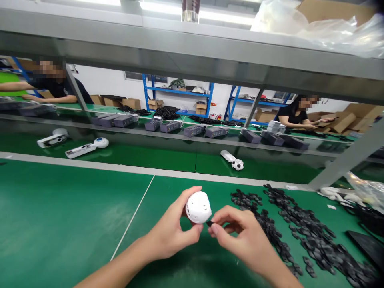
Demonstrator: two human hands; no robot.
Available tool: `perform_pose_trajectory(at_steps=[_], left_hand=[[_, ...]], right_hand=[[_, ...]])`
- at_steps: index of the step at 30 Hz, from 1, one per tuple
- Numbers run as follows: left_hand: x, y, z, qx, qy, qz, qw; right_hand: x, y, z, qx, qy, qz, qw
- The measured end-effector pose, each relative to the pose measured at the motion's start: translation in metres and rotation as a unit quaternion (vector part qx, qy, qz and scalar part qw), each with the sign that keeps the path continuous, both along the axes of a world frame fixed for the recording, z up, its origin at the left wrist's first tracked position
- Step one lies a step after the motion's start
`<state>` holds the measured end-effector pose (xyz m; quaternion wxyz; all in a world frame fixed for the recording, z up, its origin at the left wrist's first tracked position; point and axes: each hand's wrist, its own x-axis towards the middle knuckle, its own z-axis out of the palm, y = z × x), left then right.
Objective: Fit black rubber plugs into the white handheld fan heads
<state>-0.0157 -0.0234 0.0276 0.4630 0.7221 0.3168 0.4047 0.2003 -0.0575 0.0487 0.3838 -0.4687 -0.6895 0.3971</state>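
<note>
A round white plastic housing (198, 208) with small slots is gripped between the thumb and fingers of my left hand (175, 226), above the green table. My right hand (240, 232) pinches a small black plastic piece (209, 224) close to the housing's lower right edge. Whether the black piece touches the housing I cannot tell. To the right of my right hand lie many loose black pieces (312, 236), spread in long heaps on the table.
Beyond the table edge, a green conveyor belt (168, 158) carries white units (81, 150) and one with a soccer-ball head (237, 165). Grey boxes (195, 131) line a shelf behind it. A slanted metal post (345, 154) rises at right. Two people (295, 116) sit across.
</note>
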Motion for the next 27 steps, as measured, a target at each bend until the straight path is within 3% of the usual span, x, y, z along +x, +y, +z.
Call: perform_pose_trajectory(at_steps=[4, 7, 9, 14, 18, 23, 27], left_hand=[[-0.001, 0.001, 0.0, -0.002, 0.02, 0.021, 1.0], [-0.002, 0.004, 0.0, 0.04, 0.043, 0.06, 0.996], [-0.003, 0.005, -0.001, 0.055, 0.036, 0.078, 0.995], [-0.002, -0.002, -0.009, 0.031, -0.014, 0.02, 0.999], [0.004, -0.009, -0.009, 0.024, -0.03, 0.015, 0.999], [0.008, -0.012, -0.006, -0.005, -0.041, -0.035, 0.999], [0.008, -0.013, -0.006, -0.008, -0.026, -0.031, 0.999]], right_hand=[[-0.003, 0.002, -0.006, 0.097, -0.042, -0.003, 0.994], [-0.001, 0.0, -0.002, 0.135, -0.067, -0.005, 0.989], [-0.001, -0.002, 0.001, 0.094, -0.039, -0.008, 0.995], [-0.005, -0.007, 0.001, -0.052, 0.119, 0.001, 0.992], [-0.007, -0.01, 0.0, -0.065, 0.154, -0.017, 0.986], [-0.009, -0.012, 0.003, -0.107, 0.209, 0.009, 0.972], [-0.011, -0.01, 0.0, -0.112, 0.232, 0.006, 0.966]])
